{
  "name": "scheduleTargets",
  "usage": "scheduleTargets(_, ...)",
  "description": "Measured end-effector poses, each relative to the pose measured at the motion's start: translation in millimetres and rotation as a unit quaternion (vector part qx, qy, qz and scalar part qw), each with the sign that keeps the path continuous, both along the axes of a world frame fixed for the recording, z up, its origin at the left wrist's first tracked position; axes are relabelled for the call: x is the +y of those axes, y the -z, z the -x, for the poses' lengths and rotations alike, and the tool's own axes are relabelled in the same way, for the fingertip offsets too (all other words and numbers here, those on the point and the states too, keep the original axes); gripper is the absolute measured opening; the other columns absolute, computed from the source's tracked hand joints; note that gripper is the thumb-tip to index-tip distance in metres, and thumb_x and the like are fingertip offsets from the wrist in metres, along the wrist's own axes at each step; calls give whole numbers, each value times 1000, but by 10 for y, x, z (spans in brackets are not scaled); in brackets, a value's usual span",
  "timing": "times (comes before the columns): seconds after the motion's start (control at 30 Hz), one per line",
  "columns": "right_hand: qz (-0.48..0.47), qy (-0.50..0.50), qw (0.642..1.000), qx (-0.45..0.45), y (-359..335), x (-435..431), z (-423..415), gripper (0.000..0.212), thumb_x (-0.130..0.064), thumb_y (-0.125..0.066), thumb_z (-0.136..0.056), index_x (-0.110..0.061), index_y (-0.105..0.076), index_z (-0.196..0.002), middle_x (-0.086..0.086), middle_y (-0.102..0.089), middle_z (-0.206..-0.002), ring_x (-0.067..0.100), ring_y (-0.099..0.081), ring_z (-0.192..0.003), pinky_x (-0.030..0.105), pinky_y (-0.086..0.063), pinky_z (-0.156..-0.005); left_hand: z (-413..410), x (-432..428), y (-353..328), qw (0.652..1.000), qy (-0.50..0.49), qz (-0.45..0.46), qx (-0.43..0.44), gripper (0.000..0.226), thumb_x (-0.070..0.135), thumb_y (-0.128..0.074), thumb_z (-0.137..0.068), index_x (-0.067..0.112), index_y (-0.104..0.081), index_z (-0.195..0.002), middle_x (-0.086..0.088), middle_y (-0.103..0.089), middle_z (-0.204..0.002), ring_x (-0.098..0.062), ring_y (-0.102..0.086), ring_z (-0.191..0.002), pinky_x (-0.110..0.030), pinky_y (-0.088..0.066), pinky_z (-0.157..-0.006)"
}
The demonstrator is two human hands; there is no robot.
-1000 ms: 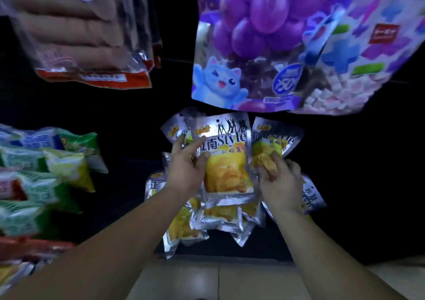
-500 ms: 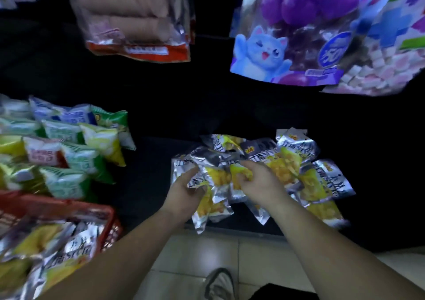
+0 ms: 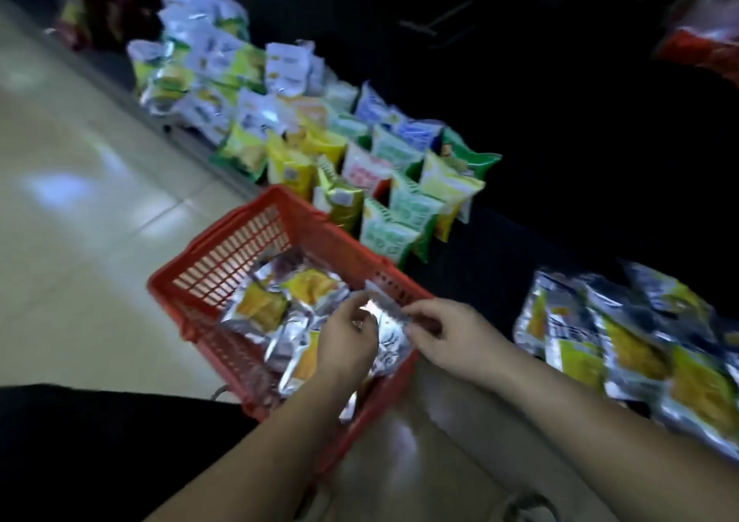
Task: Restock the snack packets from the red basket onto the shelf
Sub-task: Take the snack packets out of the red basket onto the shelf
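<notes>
The red basket [image 3: 256,225] stands on the floor in front of me and holds several silver and yellow snack packets [image 3: 280,301]. My left hand [image 3: 348,345] and my right hand [image 3: 452,333] are both over the basket's near right corner. Each pinches one side of a silver snack packet [image 3: 386,321] lying at the basket's rim. To the right, a pile of the same silver and yellow packets [image 3: 624,345] lies on the dark bottom shelf [image 3: 500,265].
Rows of green, yellow and white snack bags [image 3: 400,185] stand along the shelf behind the basket, running off to the far left. A clear bag with red trim [image 3: 708,41] hangs at the top right. Pale tiled floor [image 3: 80,201] lies to the left.
My view has swung left and down from the shelf pile to the basket. Both hands have left the packets on the shelf and now grip a packet in the basket.
</notes>
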State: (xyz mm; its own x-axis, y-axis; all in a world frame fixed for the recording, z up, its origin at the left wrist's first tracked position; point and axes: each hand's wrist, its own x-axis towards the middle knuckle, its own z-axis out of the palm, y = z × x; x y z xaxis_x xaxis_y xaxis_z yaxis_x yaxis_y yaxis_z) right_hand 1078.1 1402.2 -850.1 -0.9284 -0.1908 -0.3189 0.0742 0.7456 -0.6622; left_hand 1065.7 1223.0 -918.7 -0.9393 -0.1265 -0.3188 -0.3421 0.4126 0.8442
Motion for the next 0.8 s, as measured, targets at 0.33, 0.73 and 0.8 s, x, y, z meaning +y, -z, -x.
scheduleTargets(0.33,-132,-78,978,-142,1133,-782,943,65,-43,-62,-95,-28,-38,-154,11,-36,-159,28,-39,-143,35,-38,-113,285,-979,944,946,101,214,-222,77,41,-74,-79,38,-44,-150,-14,-51,-145,-26,-61,-120,-30,-49,-103)
scheduleTargets(0.73,-182,-13,983,-12,1619,-1017,730,41,-24,-66,-87,-15,-59,-127,12,-27,-146,38,-38,-128,43,-42,-105,346,-934,1476,949,65,250,-180,87,47,-78,-75,45,-31,-147,-7,-61,-130,-30,-61,-114,-42,-53,-96)
scheduleTargets(0.8,-178,37,983,20,1565,-1080,672,39,-22,-66,-86,-15,-61,-124,12,-31,-140,39,-42,-121,45,-46,-97,316,-972,1462,954,41,248,-166,83,42,-76,-79,43,-33,-150,-4,-65,-128,-27,-64,-112,-41,-54,-95)
